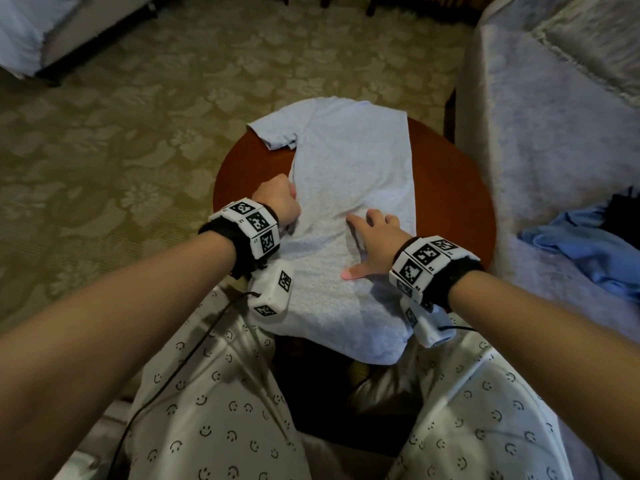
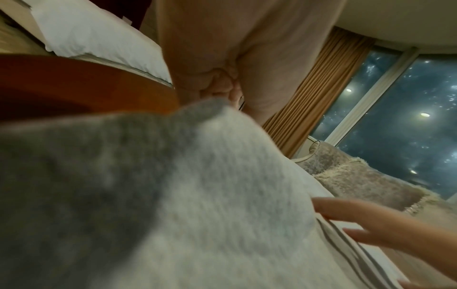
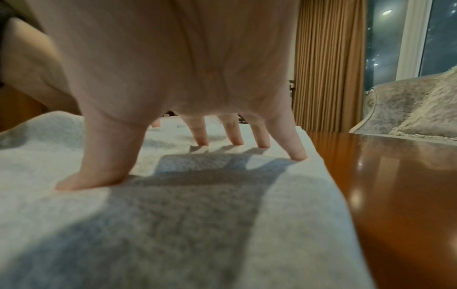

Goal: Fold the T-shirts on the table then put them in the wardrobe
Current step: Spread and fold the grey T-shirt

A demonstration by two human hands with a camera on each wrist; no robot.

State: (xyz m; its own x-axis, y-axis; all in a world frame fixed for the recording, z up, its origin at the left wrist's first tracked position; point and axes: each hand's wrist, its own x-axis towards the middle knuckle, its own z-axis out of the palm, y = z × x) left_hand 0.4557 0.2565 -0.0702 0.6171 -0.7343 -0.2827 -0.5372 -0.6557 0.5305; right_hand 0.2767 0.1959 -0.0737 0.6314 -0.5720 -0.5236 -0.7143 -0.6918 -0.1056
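So there's a light grey T-shirt (image 1: 349, 188) spread out on a round reddish-brown wooden table (image 1: 450, 188), collar end away from the person and the hem hanging off the near edge over their lap. One sleeve (image 1: 273, 131) sticks out to the left at the far end, the right side looks already folded in along a straight edge.

The left hand (image 1: 278, 199) is curled into a fist right at the shirt's left edge — from the left wrist view the fingers (image 2: 222, 82) are bunched tight on a pinch of the grey fabric, lifting it a bit off the table.

The right hand (image 1: 375, 237) sits on the middle of the shirt with fingers spread apart and fairly straight, thumb out to the side; in the right wrist view the fingertips (image 3: 298, 154) press down into the cloth, holding it in place.

Off to the right a blue garment (image 1: 581, 247) lies on a pale fuzzy sofa (image 1: 540, 133) — well apart from the table. Patterned carpet (image 1: 121, 133) underneath, smiley-print trousers (image 1: 214, 410) at the bottom
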